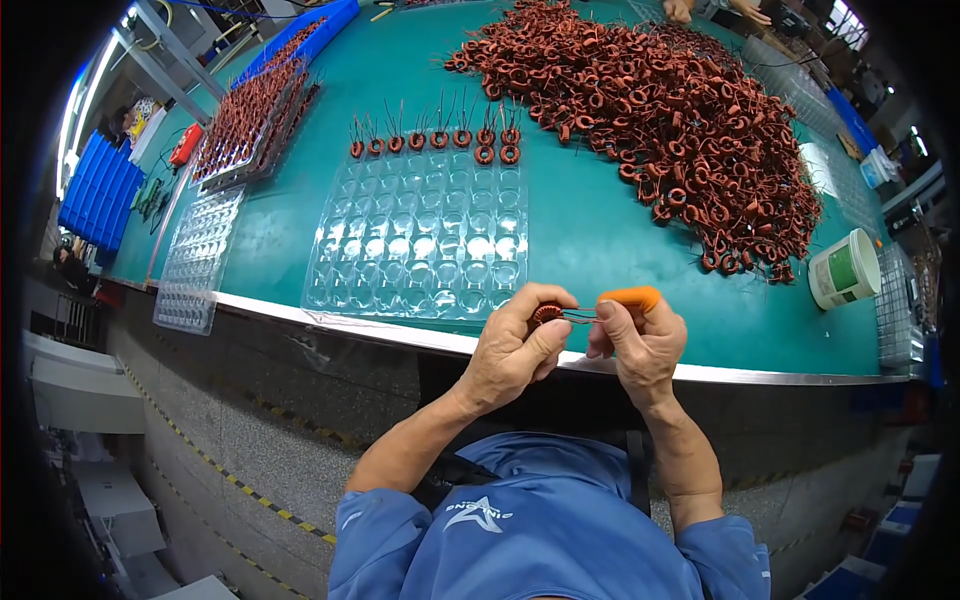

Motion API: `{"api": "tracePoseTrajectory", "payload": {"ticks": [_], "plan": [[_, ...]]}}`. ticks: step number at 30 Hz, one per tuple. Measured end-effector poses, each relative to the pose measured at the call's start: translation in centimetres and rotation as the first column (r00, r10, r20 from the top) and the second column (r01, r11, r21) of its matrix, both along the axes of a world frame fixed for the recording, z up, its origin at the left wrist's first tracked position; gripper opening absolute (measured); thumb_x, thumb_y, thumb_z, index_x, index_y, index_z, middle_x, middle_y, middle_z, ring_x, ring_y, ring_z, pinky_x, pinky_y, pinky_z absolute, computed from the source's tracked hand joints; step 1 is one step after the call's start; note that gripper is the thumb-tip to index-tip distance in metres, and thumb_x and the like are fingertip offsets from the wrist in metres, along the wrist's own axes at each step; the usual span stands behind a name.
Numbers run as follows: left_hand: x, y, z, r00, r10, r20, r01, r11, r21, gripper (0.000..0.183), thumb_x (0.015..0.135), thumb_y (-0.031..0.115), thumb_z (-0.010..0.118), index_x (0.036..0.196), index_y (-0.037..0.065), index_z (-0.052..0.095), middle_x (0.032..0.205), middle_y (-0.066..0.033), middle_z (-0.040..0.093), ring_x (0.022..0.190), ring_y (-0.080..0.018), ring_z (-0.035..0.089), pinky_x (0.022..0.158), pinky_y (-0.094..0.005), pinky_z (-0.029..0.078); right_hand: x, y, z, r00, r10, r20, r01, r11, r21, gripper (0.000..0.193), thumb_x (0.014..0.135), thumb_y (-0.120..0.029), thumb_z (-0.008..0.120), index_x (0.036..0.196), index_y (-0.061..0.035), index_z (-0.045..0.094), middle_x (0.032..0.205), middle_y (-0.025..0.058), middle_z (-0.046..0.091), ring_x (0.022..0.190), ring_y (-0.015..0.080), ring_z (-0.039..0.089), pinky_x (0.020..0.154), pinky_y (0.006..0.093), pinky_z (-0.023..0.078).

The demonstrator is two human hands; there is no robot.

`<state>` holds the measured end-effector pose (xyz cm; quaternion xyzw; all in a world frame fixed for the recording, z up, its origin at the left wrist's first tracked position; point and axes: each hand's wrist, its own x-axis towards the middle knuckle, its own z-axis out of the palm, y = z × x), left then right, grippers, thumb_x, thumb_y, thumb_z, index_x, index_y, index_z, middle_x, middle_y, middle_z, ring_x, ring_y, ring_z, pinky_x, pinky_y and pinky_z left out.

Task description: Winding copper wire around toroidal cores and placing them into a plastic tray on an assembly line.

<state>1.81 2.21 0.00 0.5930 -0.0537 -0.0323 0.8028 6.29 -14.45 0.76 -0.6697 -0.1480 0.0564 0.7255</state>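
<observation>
Just above the table's front edge, my left hand (508,352) pinches a copper-red toroidal coil (547,314) between thumb and fingers. Wire leads (580,314) run from the coil toward my right hand (645,352). An orange finger cover (632,297) is on that hand's index finger, and its thumb presses against it with the lead ends between them. Beyond my left hand lies a clear blister tray (415,225). Several coils (439,139) stand in its far row with leads pointing up, and two more sit in the second row at its right.
A large heap of coils (680,140) covers the table's (580,245) far right. At right stands a white-and-green cup (845,270). Stacked filled trays (250,130) and another clear tray (198,250) lie at left, near blue bins (98,192). Another person's hand (678,10) shows at the far edge.
</observation>
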Motion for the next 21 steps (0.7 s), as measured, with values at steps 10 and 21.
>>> {"api": "tracePoseTrajectory", "payload": {"ticks": [10, 21], "plan": [[0.2, 0.4, 0.4, 0.998, 0.044, 0.042, -0.038, 0.990, -0.138, 0.016, 0.098, 0.012, 0.050, 0.111, 0.004, 0.046, 0.059, 0.0018, 0.041, 0.046, -0.0050, 0.038, 0.041, -0.0204, 0.031, 0.7, -0.4, -1.0, 0.981, -0.195, -0.014, 0.195, 0.978, 0.075, 0.026, 0.095, -0.026, 0.059, 0.094, -0.0005, 0.061, 0.064, 0.0051, 0.061, 0.049, 0.0094, 0.056, 0.045, 0.0199, 0.042], [1.3, 1.5, 1.8, 0.944, -0.180, 0.278, -0.019, 0.808, 0.588, 0.024, 0.092, 0.012, 0.057, 0.113, 0.003, 0.049, 0.086, -0.0174, 0.059, 0.077, -0.0342, 0.061, 0.068, -0.0395, 0.049, 0.6, -0.2, 1.3, 0.882, 0.205, -0.425, -0.145, 0.975, 0.169, 0.025, 0.093, -0.027, 0.062, 0.085, -0.0033, 0.061, 0.062, 0.0029, 0.059, 0.045, 0.0076, 0.053, 0.041, 0.0185, 0.042]]}}
